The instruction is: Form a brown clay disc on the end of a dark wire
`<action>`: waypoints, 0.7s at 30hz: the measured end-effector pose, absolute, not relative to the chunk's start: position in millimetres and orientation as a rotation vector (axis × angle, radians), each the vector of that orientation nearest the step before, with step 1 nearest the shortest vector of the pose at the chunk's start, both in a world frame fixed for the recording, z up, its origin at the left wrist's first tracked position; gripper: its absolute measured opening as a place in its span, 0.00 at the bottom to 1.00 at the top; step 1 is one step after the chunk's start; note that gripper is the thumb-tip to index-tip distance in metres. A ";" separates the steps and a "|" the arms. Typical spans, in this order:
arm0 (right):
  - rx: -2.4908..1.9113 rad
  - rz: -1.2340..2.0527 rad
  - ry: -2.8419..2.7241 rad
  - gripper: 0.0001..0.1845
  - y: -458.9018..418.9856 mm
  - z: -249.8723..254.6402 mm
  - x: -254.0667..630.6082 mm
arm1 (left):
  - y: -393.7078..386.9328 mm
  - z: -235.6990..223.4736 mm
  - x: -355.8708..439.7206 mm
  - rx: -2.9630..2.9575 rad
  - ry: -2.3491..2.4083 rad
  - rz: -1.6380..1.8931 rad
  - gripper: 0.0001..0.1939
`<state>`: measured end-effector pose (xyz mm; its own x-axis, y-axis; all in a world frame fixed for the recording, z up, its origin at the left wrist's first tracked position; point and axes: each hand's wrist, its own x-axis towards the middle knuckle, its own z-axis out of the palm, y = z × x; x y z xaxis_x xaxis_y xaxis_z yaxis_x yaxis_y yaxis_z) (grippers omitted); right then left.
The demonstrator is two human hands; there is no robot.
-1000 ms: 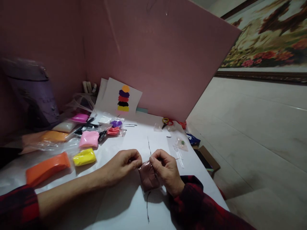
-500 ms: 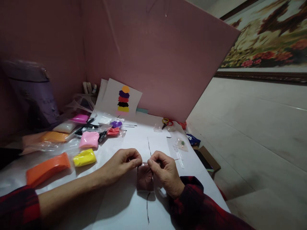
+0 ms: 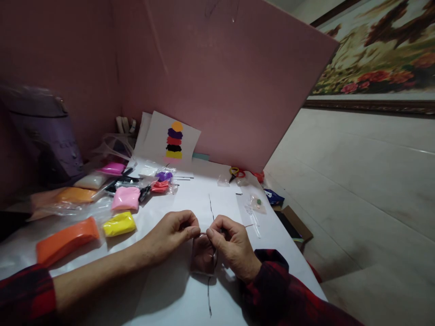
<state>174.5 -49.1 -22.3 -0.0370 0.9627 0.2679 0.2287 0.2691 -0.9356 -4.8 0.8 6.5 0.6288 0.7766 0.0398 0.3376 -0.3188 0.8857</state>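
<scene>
A small clear packet of brown modelling clay hangs between my two hands over white paper. My left hand pinches its top left corner between thumb and fingertips. At the top right corner, my right hand grips the same edge, the thumb on the near side. A thin dark wavy line runs along the paper beneath the packet and shows again beyond my hands. Left of my left forearm lie a yellow clay packet and a larger orange packet.
Pink, red and purple clay packets lie at the left. A sheet with coloured blobs leans on the pink panel. Scissors are at the back; a small clear bag lies right.
The brown packet has shifted slightly left and its lower end has swung left. My right hand has moved a little left, nearer my left hand.
</scene>
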 end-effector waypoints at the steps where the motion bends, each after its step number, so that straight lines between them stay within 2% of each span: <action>1: -1.160 0.894 -1.490 0.14 -49.0 -22.8 174.4 | 1.2 6.0 -5.0 1.906 0.881 0.589 0.12; 9: -1.148 0.972 -1.436 0.18 -50.8 -20.1 172.6 | 4.4 4.3 -6.0 1.831 0.845 0.634 0.13; 13: -1.062 1.072 -1.119 0.16 -45.2 -23.6 174.2 | 28.4 14.3 -20.4 1.840 0.893 0.782 0.13; 16: -1.060 0.888 -1.047 0.10 -36.3 -25.9 179.6 | 61.1 24.7 -48.0 1.802 1.096 0.956 0.13; 21: -1.084 0.894 -0.970 0.15 -22.0 -27.0 189.9 | 110.5 28.7 -105.7 2.005 1.526 1.037 0.14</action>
